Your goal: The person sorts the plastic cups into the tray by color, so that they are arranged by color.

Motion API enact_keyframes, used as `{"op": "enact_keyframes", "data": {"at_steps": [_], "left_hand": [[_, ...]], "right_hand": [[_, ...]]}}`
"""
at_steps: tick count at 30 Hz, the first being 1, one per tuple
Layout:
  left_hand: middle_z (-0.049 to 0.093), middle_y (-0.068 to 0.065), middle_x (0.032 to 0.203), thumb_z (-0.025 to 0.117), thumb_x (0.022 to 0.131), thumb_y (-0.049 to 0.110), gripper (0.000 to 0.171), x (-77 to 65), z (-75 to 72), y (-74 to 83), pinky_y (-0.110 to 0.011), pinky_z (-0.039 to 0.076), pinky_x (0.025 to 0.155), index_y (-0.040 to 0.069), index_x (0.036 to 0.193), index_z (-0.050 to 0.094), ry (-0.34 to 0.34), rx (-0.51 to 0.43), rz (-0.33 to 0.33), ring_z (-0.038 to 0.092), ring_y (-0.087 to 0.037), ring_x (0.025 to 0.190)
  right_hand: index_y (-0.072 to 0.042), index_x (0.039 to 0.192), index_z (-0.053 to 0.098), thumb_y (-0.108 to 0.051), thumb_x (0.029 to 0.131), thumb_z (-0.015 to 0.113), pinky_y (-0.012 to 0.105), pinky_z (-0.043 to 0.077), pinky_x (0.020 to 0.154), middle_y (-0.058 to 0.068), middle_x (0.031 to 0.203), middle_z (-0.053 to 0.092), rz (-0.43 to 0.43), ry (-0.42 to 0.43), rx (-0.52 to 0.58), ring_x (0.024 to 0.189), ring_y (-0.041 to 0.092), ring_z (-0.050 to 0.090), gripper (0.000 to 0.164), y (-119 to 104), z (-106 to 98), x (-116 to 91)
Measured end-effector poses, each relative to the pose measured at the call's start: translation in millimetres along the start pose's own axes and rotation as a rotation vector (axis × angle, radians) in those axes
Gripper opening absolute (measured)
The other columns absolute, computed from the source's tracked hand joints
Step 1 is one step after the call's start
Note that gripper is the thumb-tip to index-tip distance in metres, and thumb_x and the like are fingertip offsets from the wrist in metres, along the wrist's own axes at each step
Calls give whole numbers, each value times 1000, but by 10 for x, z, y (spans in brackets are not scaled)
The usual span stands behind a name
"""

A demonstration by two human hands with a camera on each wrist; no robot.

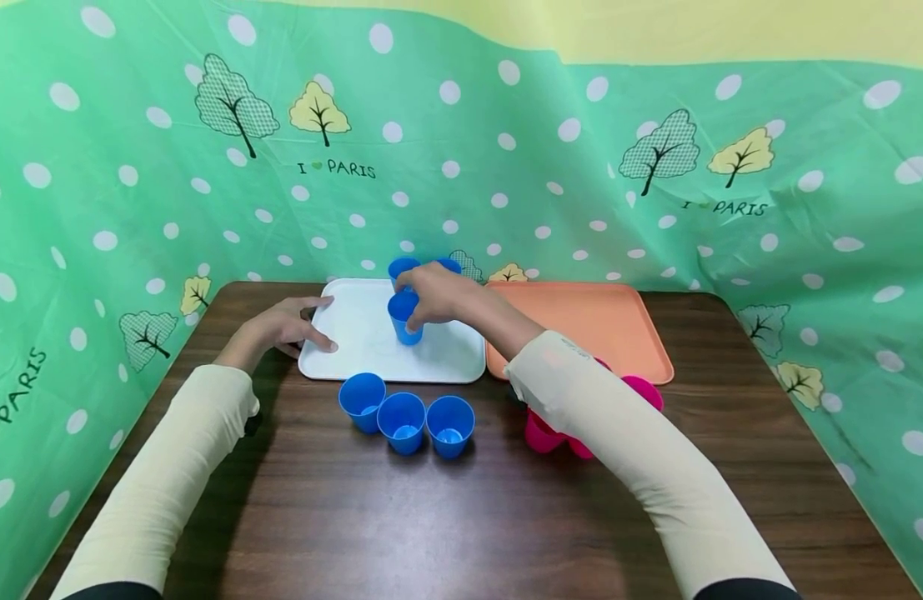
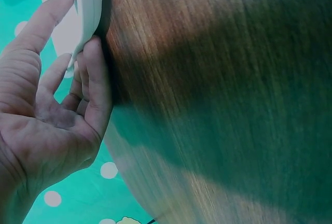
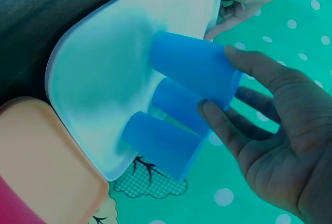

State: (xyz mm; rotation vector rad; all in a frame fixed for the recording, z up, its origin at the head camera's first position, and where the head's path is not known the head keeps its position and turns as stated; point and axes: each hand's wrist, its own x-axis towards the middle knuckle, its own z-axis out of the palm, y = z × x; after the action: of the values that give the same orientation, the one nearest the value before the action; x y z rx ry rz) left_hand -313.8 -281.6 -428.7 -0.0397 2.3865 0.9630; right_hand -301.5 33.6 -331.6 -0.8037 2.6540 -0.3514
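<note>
Head view: my right hand is pinching a blue cup near its rim, thumb against fingers, and the cup is standing upright over the white tray; whether its base is touching, I cannot tell. My left hand is gripping the tray's left edge, thumb over it, other fingers curled at and below it. If those fingers are tugging or lifting, I am risking a tilt that could topple the two rear blue cups, which are standing near the far edge. Reaching too far back, my knuckles could be knocking them too. Nearer me, three front blue cups are sitting close together before the tray, where a low wrist could be brushing them. My right sleeve is crossing and partly hiding the pink cups; a dropping elbow could be tipping them. Beside the white tray, an orange tray is lying.
</note>
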Motion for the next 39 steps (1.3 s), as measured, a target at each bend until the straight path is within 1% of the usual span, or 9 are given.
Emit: {"op": "enact_keyframes", "data": {"at_steps": [5, 7, 12, 15, 20, 24, 29, 39], "left_hand": [[36, -38, 166, 96, 93, 27, 118, 8, 8, -2, -60, 64, 107, 20, 183, 19, -2, -2, -2, 64, -48, 134], [38, -37, 165, 96, 93, 27, 118, 16, 7, -7, -59, 65, 106, 20, 183, 20, 3, 1, 0, 65, -47, 132], [38, -37, 165, 96, 92, 26, 118, 15, 4, -3, -59, 65, 105, 21, 182, 21, 13, 0, 2, 63, -46, 134], [35, -37, 168, 96, 92, 27, 118, 6, 7, 8, -58, 65, 105, 21, 182, 21, 10, 0, -2, 61, -47, 137], [34, -38, 169, 96, 92, 25, 118, 2, 3, 3, -59, 64, 107, 21, 183, 20, 7, -6, -11, 60, -48, 138], [35, -38, 167, 96, 92, 24, 119, -14, 12, 17, -60, 64, 108, 21, 183, 19, 4, -17, -11, 62, -48, 137], [35, -37, 168, 96, 93, 24, 118, -19, 18, 29, -61, 63, 108, 21, 183, 20, 7, -20, -13, 61, -47, 137], [36, -37, 166, 97, 91, 24, 118, 20, 14, 10, -60, 64, 108, 21, 182, 22, 17, -20, -21, 62, -49, 137]], "right_hand": [[-14, 161, 63, -30, 99, 90, 49, 60, 115, 15, 166, 58, 45, 36, 27, 147, 34, 59, 70, 14, 27, 68], [-14, 161, 62, -30, 99, 90, 48, 61, 115, 14, 167, 58, 51, 42, 31, 146, 33, 60, 70, 26, 32, 97], [-13, 161, 62, -30, 99, 90, 48, 59, 118, 15, 169, 57, 55, 57, 52, 148, 33, 60, 70, 53, 36, 152], [-13, 162, 61, -30, 99, 90, 49, 57, 120, 15, 169, 57, 62, 63, 66, 150, 34, 58, 71, 62, 42, 172], [-13, 161, 62, -32, 99, 90, 50, 57, 120, 16, 168, 58, 60, 72, 80, 150, 35, 58, 71, 76, 57, 202], [-14, 160, 63, -34, 99, 90, 48, 60, 117, 15, 166, 59, 66, 84, 88, 147, 33, 61, 69, 92, 72, 223], [-14, 159, 64, -36, 99, 90, 48, 60, 116, 15, 164, 60, 64, 93, 106, 144, 33, 62, 69, 101, 89, 234], [-13, 160, 63, -40, 101, 87, 49, 57, 120, 15, 167, 59, 38, 112, 78, 151, 35, 58, 69, 86, 113, 249]]}}
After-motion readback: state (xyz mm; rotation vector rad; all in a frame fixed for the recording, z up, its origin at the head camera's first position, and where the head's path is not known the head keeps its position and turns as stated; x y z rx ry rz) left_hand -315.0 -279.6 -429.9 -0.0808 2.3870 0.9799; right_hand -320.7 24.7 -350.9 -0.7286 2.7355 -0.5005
